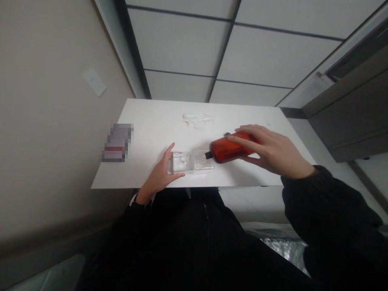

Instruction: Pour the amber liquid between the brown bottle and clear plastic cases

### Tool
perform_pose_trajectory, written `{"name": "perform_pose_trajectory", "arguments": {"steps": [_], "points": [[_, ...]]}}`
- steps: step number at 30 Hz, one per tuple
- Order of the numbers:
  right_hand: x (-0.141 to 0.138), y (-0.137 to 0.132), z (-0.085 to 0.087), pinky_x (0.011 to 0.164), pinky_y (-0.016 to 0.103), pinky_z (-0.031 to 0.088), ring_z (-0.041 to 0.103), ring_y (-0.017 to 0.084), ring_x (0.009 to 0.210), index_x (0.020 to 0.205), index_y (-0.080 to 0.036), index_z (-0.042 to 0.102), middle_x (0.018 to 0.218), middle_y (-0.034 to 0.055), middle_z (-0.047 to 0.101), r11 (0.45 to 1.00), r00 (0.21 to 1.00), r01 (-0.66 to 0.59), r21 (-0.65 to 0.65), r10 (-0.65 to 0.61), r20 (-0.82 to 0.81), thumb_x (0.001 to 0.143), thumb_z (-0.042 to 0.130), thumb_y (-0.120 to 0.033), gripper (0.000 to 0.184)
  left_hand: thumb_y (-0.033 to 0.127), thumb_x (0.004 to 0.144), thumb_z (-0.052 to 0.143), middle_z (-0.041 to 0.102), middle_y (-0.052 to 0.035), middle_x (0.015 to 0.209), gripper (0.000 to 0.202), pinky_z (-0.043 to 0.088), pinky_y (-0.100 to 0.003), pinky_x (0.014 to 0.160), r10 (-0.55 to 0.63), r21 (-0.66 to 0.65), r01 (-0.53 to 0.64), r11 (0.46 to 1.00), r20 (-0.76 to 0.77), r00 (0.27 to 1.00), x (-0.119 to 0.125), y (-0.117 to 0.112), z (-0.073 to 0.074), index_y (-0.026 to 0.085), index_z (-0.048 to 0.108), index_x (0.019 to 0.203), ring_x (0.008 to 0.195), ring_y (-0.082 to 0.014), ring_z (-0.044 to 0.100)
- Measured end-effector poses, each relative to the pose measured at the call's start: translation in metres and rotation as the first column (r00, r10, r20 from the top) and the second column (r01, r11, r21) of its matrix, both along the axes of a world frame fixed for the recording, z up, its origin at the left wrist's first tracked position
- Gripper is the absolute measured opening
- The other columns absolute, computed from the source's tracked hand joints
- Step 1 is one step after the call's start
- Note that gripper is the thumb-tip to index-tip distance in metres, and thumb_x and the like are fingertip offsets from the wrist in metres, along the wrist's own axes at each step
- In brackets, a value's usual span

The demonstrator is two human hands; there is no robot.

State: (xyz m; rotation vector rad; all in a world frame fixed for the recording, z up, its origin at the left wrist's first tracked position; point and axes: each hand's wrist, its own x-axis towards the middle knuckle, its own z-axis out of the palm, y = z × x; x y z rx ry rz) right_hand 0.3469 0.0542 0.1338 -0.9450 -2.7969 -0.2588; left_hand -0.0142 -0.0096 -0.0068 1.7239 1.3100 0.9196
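My right hand [266,147] is wrapped round an amber bottle [224,149], fingers over its far side and thumb along the near side. The bottle lies tilted in the air, its black neck end [209,155] over the right half of a clear plastic box [183,163]. That box looks like an open case with two halves side by side on the table. Clear stuff, liquid or beads, shows in it; I cannot tell which. My left hand [160,171] curves round the box's left end, thumb at the near edge and fingers at the far edge.
A white table [145,121] carries everything. Crumpled clear wrap [198,119] lies at the back. Behind the bottle sits a small black round piece [227,134]. A blurred-out item [117,143] lies at the left edge. A wall stands left, panelled doors [182,44] behind.
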Motion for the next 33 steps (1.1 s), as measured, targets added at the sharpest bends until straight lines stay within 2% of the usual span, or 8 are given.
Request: {"name": "perform_pose_trajectory", "arguments": {"steps": [4, 10, 20, 28, 33], "points": [[-0.001, 0.001, 0.003, 0.095, 0.055, 0.061, 0.062, 0.039, 0.13, 0.158, -0.03, 0.048, 0.15, 0.0156, 0.06, 1.0, 0.999, -0.009, 0.013, 0.008, 0.035, 0.099, 0.067, -0.023, 0.062, 0.042, 0.083, 0.085, 0.032, -0.0148, 0.174, 0.109, 0.034, -0.057, 0.129, 0.005, -0.005, -0.005, 1.0, 0.003, 1.0, 0.0, 0.0, -0.002, 0.029, 0.019, 0.169, 0.153, -0.0388, 0.045], [-0.004, 0.001, 0.006, 0.094, 0.053, 0.06, 0.062, 0.039, 0.128, 0.156, -0.027, 0.052, 0.148, 0.0164, 0.062, 1.0, 0.999, -0.011, 0.017, 0.01, 0.038, 0.098, 0.068, -0.019, 0.06, 0.043, 0.084, 0.084, 0.025, -0.014, 0.177, 0.108, 0.037, -0.057, 0.128, 0.0, -0.01, 0.0, 1.0, -0.01, 1.0, 0.0, -0.001, 0.001, 0.032, 0.019, 0.169, 0.154, -0.0411, 0.043], [-0.012, -0.005, 0.018, 0.086, 0.05, 0.06, 0.063, 0.038, 0.121, 0.151, -0.02, 0.055, 0.141, 0.0204, 0.065, 0.997, 0.996, -0.041, 0.06, 0.035, 0.087, 0.096, 0.065, -0.015, 0.056, 0.042, 0.083, 0.084, 0.023, -0.0147, 0.178, 0.109, 0.037, -0.058, 0.128, 0.0, -0.055, -0.001, 0.998, -0.019, 1.0, 0.001, -0.001, 0.005, 0.032, 0.017, 0.169, 0.156, -0.0421, 0.042], [-0.017, -0.007, 0.023, 0.092, 0.055, 0.058, 0.063, 0.038, 0.12, 0.152, -0.022, 0.053, 0.14, 0.0192, 0.065, 0.995, 0.993, -0.054, 0.079, 0.046, 0.104, 0.095, 0.065, -0.013, 0.059, 0.041, 0.084, 0.084, 0.026, -0.0144, 0.177, 0.108, 0.039, -0.058, 0.127, 0.005, -0.023, -0.005, 1.0, -0.023, 1.0, 0.0, -0.001, 0.003, 0.031, 0.018, 0.169, 0.155, -0.0416, 0.043], [-0.02, -0.007, 0.028, 0.099, 0.058, 0.055, 0.063, 0.037, 0.12, 0.15, -0.022, 0.056, 0.137, 0.0177, 0.067, 0.996, 0.993, -0.065, 0.067, 0.058, 0.104, 0.095, 0.065, -0.014, 0.056, 0.042, 0.085, 0.083, 0.026, -0.0139, 0.177, 0.108, 0.04, -0.058, 0.126, -0.003, -0.014, 0.002, 1.0, -0.035, 0.999, 0.0, -0.001, 0.002, 0.032, 0.017, 0.169, 0.155, -0.0414, 0.043]]}}
